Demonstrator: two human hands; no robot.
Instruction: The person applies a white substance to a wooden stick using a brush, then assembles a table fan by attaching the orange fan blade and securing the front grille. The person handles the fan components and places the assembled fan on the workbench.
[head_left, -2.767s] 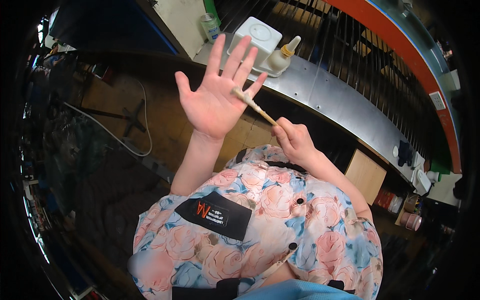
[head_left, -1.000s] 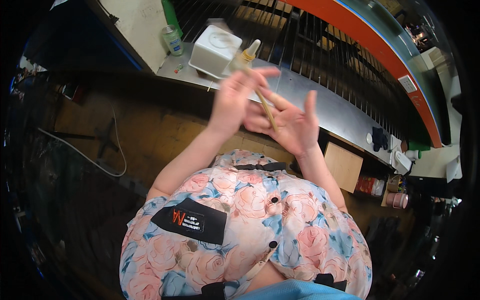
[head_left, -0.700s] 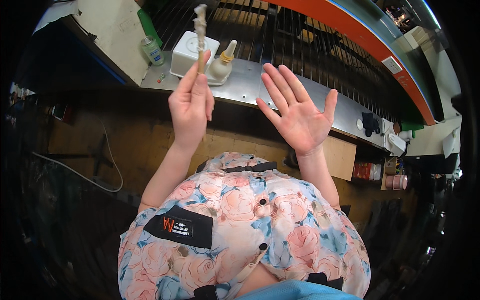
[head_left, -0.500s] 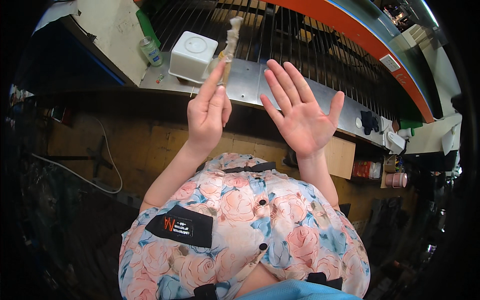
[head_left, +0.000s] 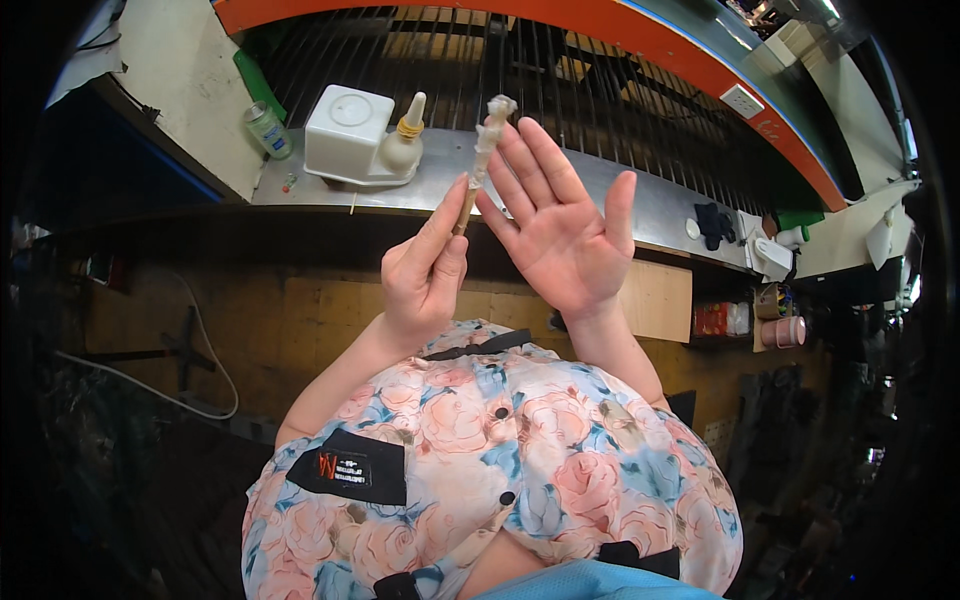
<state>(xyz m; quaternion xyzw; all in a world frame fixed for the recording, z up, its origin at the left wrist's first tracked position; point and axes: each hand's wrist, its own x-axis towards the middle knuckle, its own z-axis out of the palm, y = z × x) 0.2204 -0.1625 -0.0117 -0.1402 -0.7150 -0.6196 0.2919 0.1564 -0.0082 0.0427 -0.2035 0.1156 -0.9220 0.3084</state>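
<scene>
Between its thumb and fingers, my left hand [head_left: 422,285] pinches a slim tan stick [head_left: 487,150] whose upper part is coated in a lumpy, whitish, glue-like mass. The stick is held roughly upright, tilted a little to the right. Beside it, my right hand [head_left: 572,240] is open, palm showing, fingers stretched and thumb apart. The coated end overlaps the edge of its fingers in the picture; whether they touch I cannot tell. Beyond my left hand stands a boxy white plastic container [head_left: 345,135] with a small rounded spout part [head_left: 402,152] carrying a pale pointed cap and yellow band.
A metal ledge [head_left: 450,165] runs across in front of me, with dark roller bars [head_left: 620,150] behind it and an orange rail [head_left: 600,55] beyond. A greenish jar [head_left: 267,130] stands at the left. Dark cloth [head_left: 713,225] and a white dispenser [head_left: 772,258] lie at the right.
The view has shifted slightly. My left hand and the stick have moved lower and closer to my right hand, uncovering the container's spout part. My right hand stays open.
</scene>
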